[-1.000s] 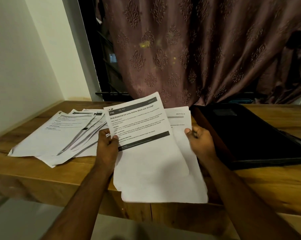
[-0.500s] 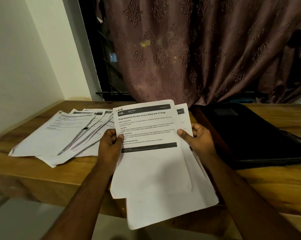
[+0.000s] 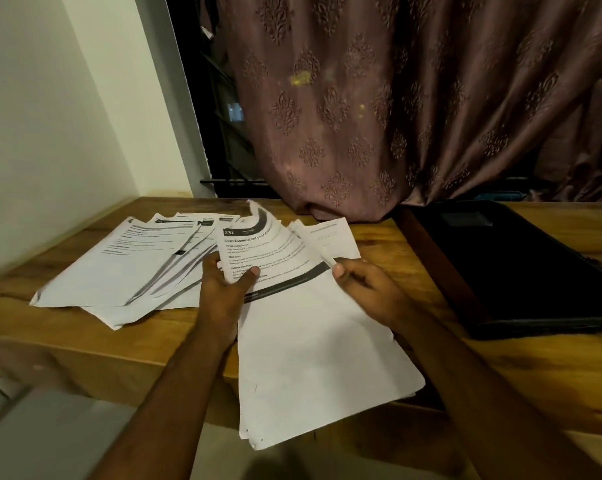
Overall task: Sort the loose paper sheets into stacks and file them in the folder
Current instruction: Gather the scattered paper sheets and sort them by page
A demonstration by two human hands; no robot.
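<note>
Loosely bowed, the top printed sheet (image 3: 275, 258) curls backward while both hands (image 3: 223, 292) (image 3: 365, 289) pinch the white bundle (image 3: 313, 358).

left hand (image 3: 223, 292) thumb pinching, right hand (image 3: 365, 289) fingers curled, forearms extended

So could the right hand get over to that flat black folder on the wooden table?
Probably yes: the black folder lies open-topped just beside the right hand, nothing between them. But that hand now pinches the held white paper sheets, so it must let go first.
</note>
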